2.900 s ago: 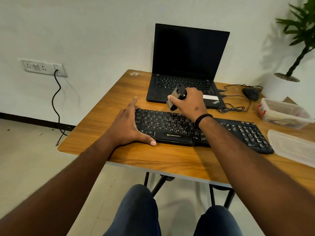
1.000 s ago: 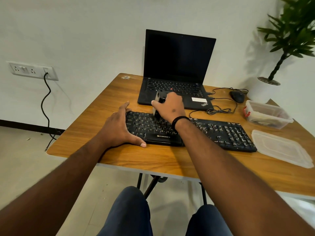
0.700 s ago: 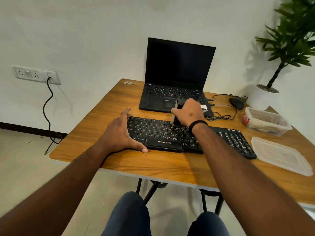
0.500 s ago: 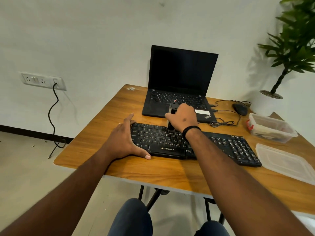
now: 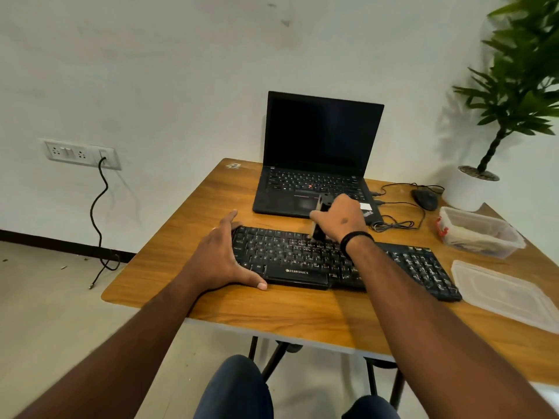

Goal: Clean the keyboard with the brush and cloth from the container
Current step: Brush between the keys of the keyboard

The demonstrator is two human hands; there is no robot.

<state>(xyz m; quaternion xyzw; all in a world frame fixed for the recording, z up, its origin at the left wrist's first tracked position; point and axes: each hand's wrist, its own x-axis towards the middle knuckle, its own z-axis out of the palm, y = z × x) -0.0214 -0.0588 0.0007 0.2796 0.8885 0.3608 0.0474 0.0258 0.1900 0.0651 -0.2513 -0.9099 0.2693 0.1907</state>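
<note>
At the centre of the frame, a black keyboard (image 5: 332, 261) lies across a wooden counter (image 5: 302, 309), running from the middle toward the right. The left hand (image 5: 220, 261) rests at the keyboard's left end, its fingers straight and spread wide: the forefinger lies along the far corner, and the thumb stretches along the near edge, pressed to the wood.

Just right of centre, the right hand (image 5: 341, 219) hovers over the keyboard's far rows. Its fingers are curled round a dark brush (image 5: 319, 217), which stands nearly upright with its lower end down on the keys. A black band (image 5: 355, 238) circles that wrist. Both bare forearms reach in from the lower corners of the frame.

Behind the keyboard, an open black laptop (image 5: 317, 152) sits with its screen dark. To its right, near the middle right of the frame, a black mouse (image 5: 425, 198) lies with its cable (image 5: 396, 225) coiled beside the laptop.

At the right edge, a clear plastic container (image 5: 481, 234) stands uncovered, well apart from the keyboard; what lies inside is too blurred to tell. Nearer the viewer, its clear lid (image 5: 508, 291) lies flat on the counter, just beside the keyboard's right end.

In the upper right, a green potted plant (image 5: 520, 86) stands in a white pot. At the left, a wall socket (image 5: 80, 153) holds a black cord (image 5: 98, 213) that trails to the floor. Along the bottom edge, the person's knees in dark trousers (image 5: 236, 388) show below the counter.
</note>
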